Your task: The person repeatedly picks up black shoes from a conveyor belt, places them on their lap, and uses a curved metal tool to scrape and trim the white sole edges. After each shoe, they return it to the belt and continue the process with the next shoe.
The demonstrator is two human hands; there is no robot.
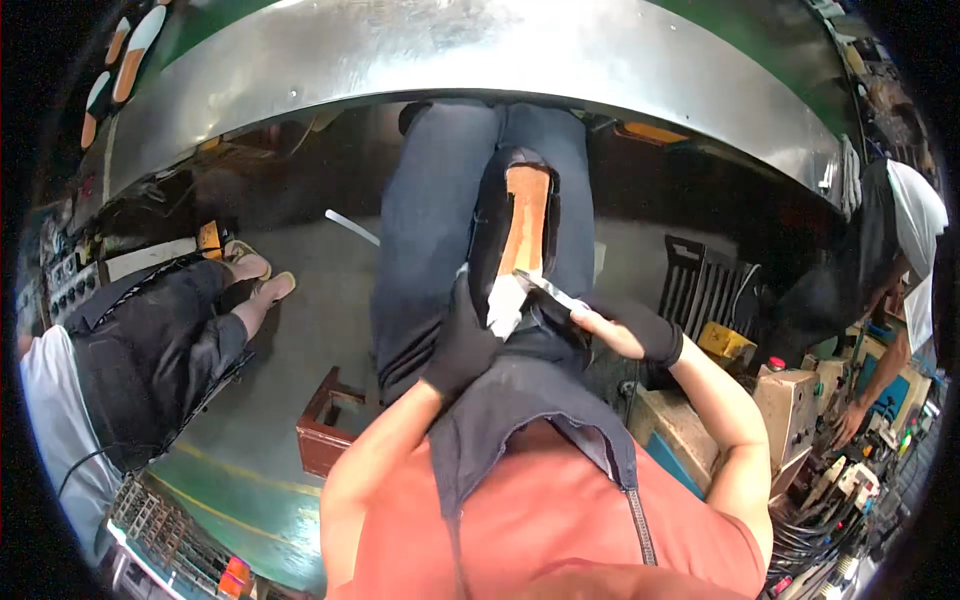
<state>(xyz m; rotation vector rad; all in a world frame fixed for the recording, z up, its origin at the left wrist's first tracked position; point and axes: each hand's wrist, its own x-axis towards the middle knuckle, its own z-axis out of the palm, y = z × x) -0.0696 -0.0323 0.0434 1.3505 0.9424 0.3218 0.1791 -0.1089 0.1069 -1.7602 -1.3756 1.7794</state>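
A black shoe [487, 225] lies sole-up along my lap, its tan underside [528, 215] facing me. White material [507, 305] covers its near end. My left hand [463, 345], in a dark glove, is closed round the left side of that near end. In my right hand [625, 328], gloved with bare fingertips showing, is a slim silvery knife-like tool [548, 288]; its exact kind is unclear. The tool's dark tip touches or hovers just over the border between tan and white. Part of the shoe's near right side is hidden by the tool and hand.
A curved metal bench [480, 50] crosses beyond my knees, with several soles [138, 55] at far left. One person [140, 365] sits at left, another [880, 260] works at right beside machinery [785, 405]. A brown wooden stool [330, 430] stands near my left elbow.
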